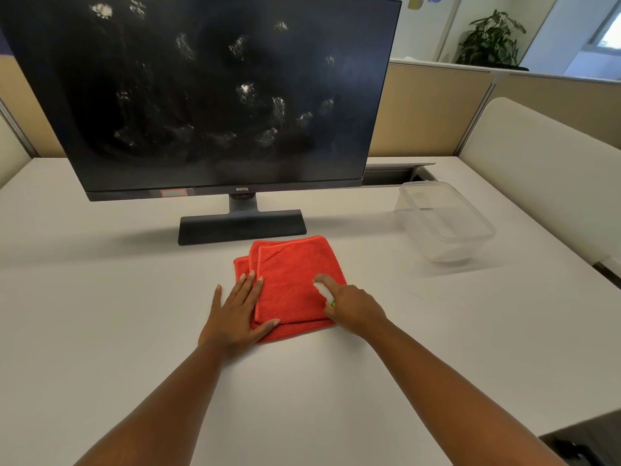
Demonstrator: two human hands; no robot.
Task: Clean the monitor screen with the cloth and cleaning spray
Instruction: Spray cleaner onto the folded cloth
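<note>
A dark monitor [208, 95] stands on the white desk, its screen dotted with several white smudges. In front of its base lies a folded red cloth [291, 280]. My left hand [237, 312] lies flat with straight fingers on the cloth's left edge. My right hand [353, 306] grips a small white spray bottle [322, 290] with a green mark, held over the cloth's right side with its nozzle pointing at the cloth. Most of the bottle is hidden inside the hand.
A clear plastic container [443, 220] stands on the desk [100, 297] to the right of the monitor. Beige partitions [426, 109] enclose the desk, with a cable slot [396, 173] behind the monitor and a potted plant [489, 38] beyond.
</note>
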